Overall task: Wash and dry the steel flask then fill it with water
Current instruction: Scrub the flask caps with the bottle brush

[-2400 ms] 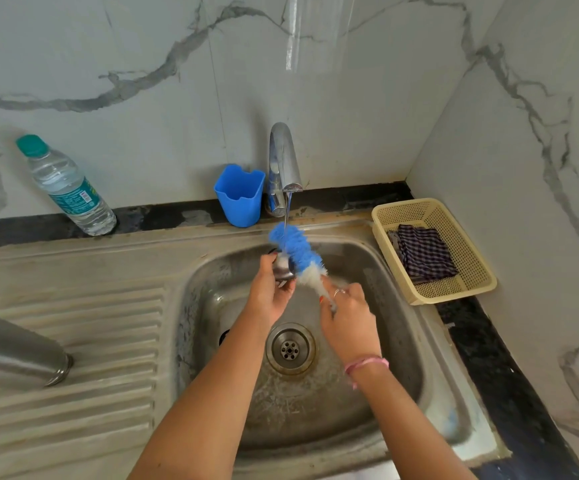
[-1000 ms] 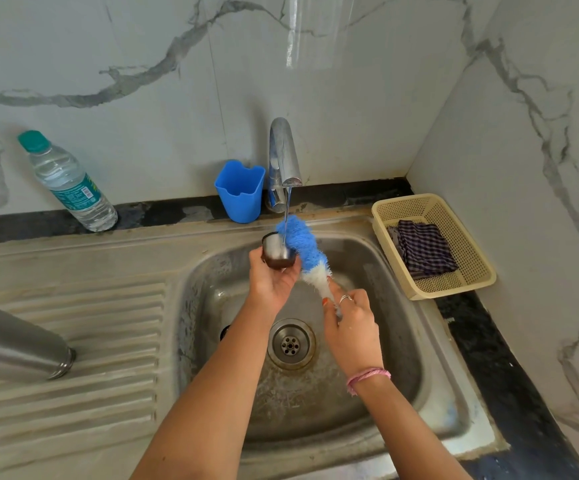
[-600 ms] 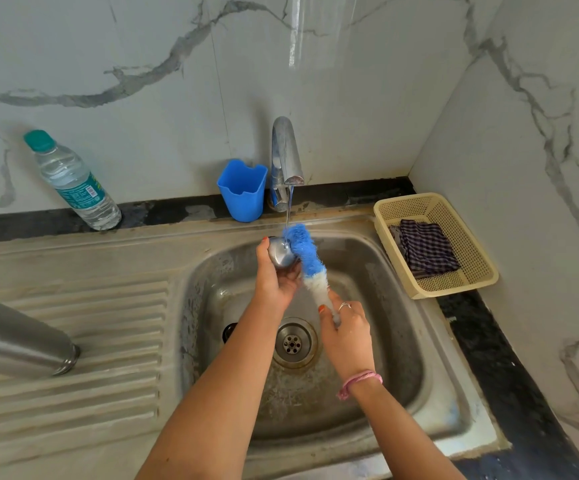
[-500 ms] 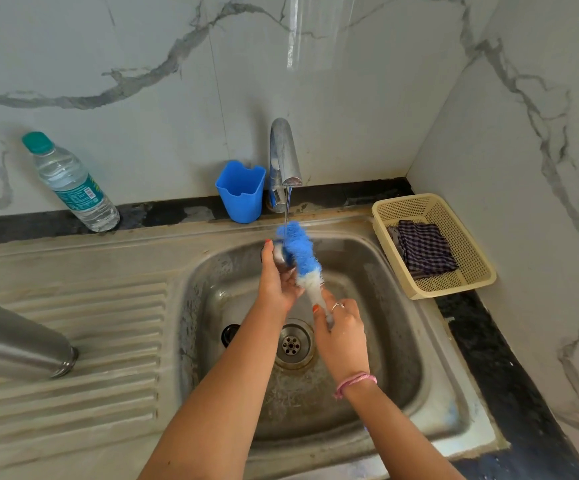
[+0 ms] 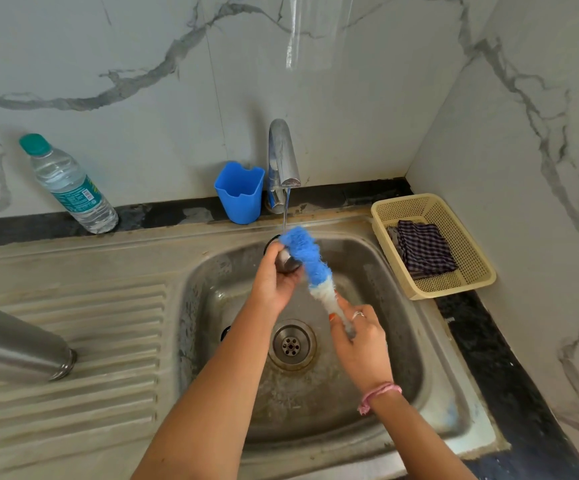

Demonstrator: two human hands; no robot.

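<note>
Blue brush (image 5: 302, 250) scrubs steel cap (image 5: 286, 263) (tap (image 5: 282, 155) running).

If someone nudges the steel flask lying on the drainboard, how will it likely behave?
The steel flask lies on its side, so its round body could roll. The drainboard ridges run along it and may check that. Bare metal beside a running tap is probably slippery.

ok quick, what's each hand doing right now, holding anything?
Left hand: grips the small steel cap under the running tap.
Right hand: grips the handle of the blue bottle brush, scrubbing the cap.
</note>
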